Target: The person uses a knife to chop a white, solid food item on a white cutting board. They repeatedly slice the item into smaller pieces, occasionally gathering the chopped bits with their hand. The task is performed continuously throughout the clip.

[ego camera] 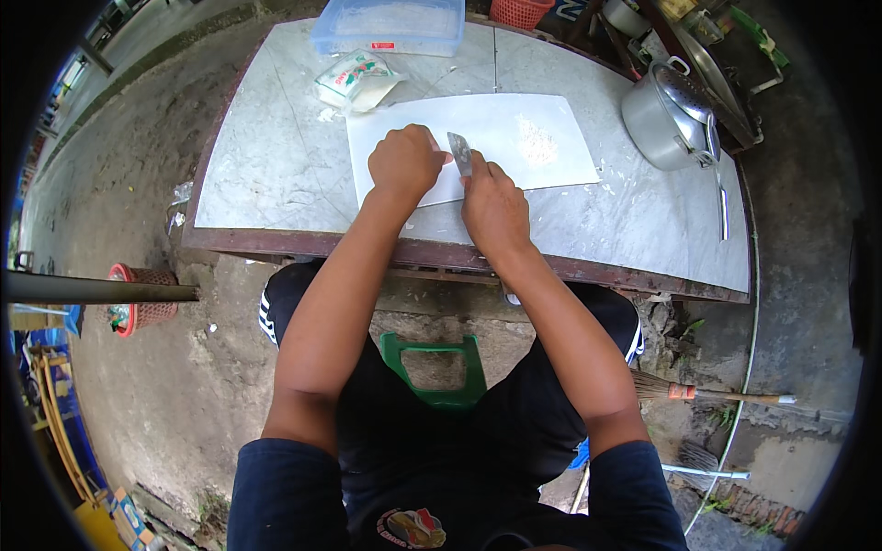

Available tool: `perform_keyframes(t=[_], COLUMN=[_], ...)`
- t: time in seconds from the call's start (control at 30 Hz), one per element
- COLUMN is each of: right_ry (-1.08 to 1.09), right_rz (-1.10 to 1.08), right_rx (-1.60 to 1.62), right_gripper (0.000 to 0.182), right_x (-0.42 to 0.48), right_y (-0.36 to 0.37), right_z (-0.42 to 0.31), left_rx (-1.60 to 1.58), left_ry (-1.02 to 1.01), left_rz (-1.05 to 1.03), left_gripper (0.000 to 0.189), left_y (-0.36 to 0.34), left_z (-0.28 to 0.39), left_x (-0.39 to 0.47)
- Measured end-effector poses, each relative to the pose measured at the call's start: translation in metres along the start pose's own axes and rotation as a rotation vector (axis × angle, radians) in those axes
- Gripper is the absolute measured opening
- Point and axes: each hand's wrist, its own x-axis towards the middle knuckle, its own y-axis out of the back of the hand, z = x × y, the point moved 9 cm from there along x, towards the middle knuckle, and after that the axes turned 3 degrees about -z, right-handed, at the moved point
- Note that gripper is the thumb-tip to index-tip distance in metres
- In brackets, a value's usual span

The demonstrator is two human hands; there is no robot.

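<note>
My right hand is closed around the handle of a knife, whose broad metal blade points away from me over a white cutting board. Just left of the blade is my left hand, fingers curled down at the board; whether it holds something is hidden under the fingers. Small white chopped pieces lie in a loose pile on the board's right part. Behind my left hand, a printed plastic bag with white contents rests by the board's back left corner.
A lidded clear blue plastic container stands at the table's back edge. On the right are an aluminium pot and a long metal handle. White scraps dot the marble-look tabletop. A green plastic stool shows between my legs.
</note>
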Motion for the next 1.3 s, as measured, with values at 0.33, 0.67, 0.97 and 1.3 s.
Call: perform_keyframes(t=[0.33, 0.67, 0.97, 1.3], right_ry=[0.017, -0.024, 0.0, 0.069], right_rz=[-0.009, -0.003, 0.046, 0.053], right_rx=[-0.023, -0.148, -0.115, -0.08], right_gripper=[0.037, 0.032, 0.037, 0.035], right_x=[0.003, -0.009, 0.007, -0.002], right_y=[0.001, 0.001, -0.002, 0.001], right_z=[-0.005, -0.02, 0.001, -0.011], left_rx=[0.015, 0.079, 0.074, 0.06], left_ry=[0.012, 0.014, -0.045, -0.046], left_rz=[-0.022, -0.003, 0.007, 0.024], left_gripper=[0.033, 0.034, 0.029, 0.025], left_y=[-0.006, -0.005, -0.008, -0.001], left_z=[-0.001, -0.002, 0.005, 0.006], left_x=[0.004, 0.002, -0.003, -0.002])
